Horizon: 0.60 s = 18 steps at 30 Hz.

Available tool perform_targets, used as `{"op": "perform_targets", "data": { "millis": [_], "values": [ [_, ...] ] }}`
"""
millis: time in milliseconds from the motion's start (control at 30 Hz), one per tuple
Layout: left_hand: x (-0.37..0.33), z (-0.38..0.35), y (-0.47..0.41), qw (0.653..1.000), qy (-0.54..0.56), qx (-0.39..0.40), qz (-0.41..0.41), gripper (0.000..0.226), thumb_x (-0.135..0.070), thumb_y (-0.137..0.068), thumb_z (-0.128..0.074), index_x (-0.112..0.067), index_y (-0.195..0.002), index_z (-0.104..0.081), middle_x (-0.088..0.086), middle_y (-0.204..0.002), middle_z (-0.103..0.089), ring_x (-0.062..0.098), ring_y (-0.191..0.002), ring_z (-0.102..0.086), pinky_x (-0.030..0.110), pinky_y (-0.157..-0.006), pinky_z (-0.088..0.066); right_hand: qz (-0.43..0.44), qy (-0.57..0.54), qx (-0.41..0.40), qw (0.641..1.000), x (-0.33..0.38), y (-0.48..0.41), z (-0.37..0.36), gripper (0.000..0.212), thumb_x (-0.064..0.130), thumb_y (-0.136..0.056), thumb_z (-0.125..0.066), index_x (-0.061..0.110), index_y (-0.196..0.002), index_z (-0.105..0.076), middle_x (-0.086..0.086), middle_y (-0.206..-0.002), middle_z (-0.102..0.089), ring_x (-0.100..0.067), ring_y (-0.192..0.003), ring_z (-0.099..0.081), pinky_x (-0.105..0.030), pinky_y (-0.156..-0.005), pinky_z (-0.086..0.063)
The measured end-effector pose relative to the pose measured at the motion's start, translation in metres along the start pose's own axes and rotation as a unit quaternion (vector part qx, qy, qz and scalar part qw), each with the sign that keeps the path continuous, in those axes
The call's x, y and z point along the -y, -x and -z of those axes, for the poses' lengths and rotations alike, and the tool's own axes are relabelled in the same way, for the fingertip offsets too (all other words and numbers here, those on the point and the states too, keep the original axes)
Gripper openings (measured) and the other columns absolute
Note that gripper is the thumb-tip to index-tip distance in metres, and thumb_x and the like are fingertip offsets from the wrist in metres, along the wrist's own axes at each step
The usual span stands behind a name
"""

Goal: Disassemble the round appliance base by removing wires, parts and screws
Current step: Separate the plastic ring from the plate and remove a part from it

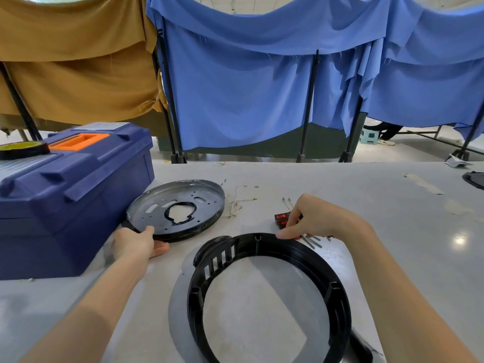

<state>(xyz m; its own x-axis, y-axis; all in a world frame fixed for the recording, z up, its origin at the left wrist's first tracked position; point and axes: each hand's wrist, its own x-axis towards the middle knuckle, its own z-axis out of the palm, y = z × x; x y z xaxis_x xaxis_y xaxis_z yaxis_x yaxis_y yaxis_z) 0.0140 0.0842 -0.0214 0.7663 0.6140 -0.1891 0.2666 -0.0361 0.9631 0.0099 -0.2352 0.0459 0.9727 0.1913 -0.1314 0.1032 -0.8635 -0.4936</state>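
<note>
1. Thin, shiny round metal plate (204, 195), punched with holes, is gripped at its edge by the left hand (133, 243), thumb on top.
2. Right hand (317, 218) is curled over small red switches (281, 218); a real pinch can't be made out.
3. Ribbed black plastic ring (264, 243) is laid flat on the grey counter (366, 195), just nearer than both sets of fingers.

A pale grey bench (340, 184), scuffed and marked with strips of tape residue, carries a blue toolbox (78, 205) at the left. Just beside the toolbox rests a round metal plate (178, 200). Nearer lies a black plastic ring (337, 292). Beyond it are thin wires (235, 203), red switches (281, 218) and screws (310, 242). A dark part (475, 179) sits at the far right edge.
</note>
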Motion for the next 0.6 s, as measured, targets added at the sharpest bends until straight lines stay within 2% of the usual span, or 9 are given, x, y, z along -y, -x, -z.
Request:
{"op": "perform_targets", "data": {
  "millis": [133,267,367,500,600],
  "values": [
    [-0.0004,-0.0027,-0.0001,0.999,-0.04,0.021,-0.025,0.021,-0.02,-0.096,-0.058,0.0,-0.103,-0.054,0.02,-0.066,-0.065,0.019,-0.032,-0.06,0.024,-0.04,-0.051,-0.025,0.038,0.049,0.998,0.0036,0.0048,0.0003,0.033,0.044,-0.074,-0.081,0.013,-0.086,-0.075,0.007,-0.052,-0.055,-0.006,-0.043,-0.047,-0.02,-0.048,-0.037],
    [0.0002,-0.0051,0.0006,0.997,-0.058,0.043,-0.027,0.03,-0.021,-0.095,-0.061,0.005,-0.109,-0.054,0.022,-0.064,-0.063,0.02,-0.029,-0.058,0.023,-0.031,-0.048,-0.034,0.043,0.063,0.997,0.0028,0.0029,-0.0032,0.023,0.028,-0.077,-0.081,0.01,-0.09,-0.074,0.011,-0.034,-0.05,-0.004,-0.028,-0.042,-0.016,-0.037,-0.033],
    [0.0,-0.0052,0.0003,0.998,-0.047,0.048,-0.014,0.028,-0.017,-0.095,-0.061,0.003,-0.11,-0.05,0.023,-0.063,-0.063,0.021,-0.029,-0.058,0.023,-0.033,-0.048,-0.032,0.035,0.049,0.998,0.0009,0.0008,-0.006,0.016,0.017,-0.079,-0.079,0.009,-0.09,-0.072,0.008,-0.038,-0.052,-0.007,-0.03,-0.044,-0.016,-0.036,-0.032],
    [-0.001,-0.0042,0.0006,0.998,-0.024,0.062,0.003,0.023,-0.016,-0.094,-0.062,0.0,-0.106,-0.049,0.024,-0.067,-0.062,0.023,-0.034,-0.06,0.024,-0.033,-0.049,-0.03,0.024,0.053,0.998,-0.0022,0.0018,-0.0081,0.007,0.015,-0.081,-0.074,0.01,-0.085,-0.071,-0.001,-0.048,-0.051,-0.011,-0.031,-0.038,-0.019,-0.038,-0.031],
    [-0.0008,-0.0024,0.0048,0.997,-0.067,0.014,-0.016,0.029,-0.025,-0.094,-0.061,0.003,-0.099,-0.055,0.02,-0.063,-0.065,0.026,-0.042,-0.063,0.034,-0.052,-0.059,-0.023,0.016,0.058,0.998,-0.0039,0.0038,-0.0088,0.008,0.015,-0.083,-0.069,0.007,-0.083,-0.071,0.001,-0.044,-0.045,-0.015,-0.035,-0.036,-0.02,-0.041,-0.03]
  ]
}}
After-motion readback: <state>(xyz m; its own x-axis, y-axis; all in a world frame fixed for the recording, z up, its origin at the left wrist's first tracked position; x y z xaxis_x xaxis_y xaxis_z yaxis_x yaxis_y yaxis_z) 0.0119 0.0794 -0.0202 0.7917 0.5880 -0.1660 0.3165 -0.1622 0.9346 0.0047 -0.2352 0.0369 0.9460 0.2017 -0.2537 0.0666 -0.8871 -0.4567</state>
